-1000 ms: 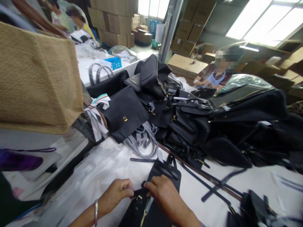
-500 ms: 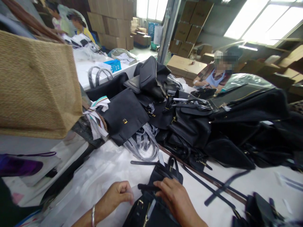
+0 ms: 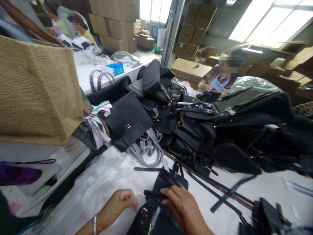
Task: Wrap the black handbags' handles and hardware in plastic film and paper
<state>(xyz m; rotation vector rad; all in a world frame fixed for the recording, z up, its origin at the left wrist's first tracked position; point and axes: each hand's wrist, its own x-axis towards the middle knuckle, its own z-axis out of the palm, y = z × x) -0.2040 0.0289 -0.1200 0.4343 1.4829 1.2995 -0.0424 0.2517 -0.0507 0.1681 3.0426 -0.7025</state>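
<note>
A small black handbag [image 3: 161,209] with gold hardware lies on the white table [image 3: 107,176] in front of me. My right hand [image 3: 182,207] rests on its top, fingers curled over a black strap [image 3: 153,194]. To its left, my left hand [image 3: 119,204], a bangle on the wrist, pinches a clear plastic sheet [image 3: 140,200] at the bag's edge. A long loose black strap [image 3: 227,194] trails off to the right.
A big heap of black handbags [image 3: 202,130] covers the table's far side. A woven jute bag [image 3: 36,94] hangs at the left. A person [image 3: 220,81] sits beyond the heap, others at the back left. Cardboard boxes [image 3: 117,26] line the walls.
My left hand let go of the strap and drew back left onto the plastic sheet. My right hand slid up over the bag's top.
</note>
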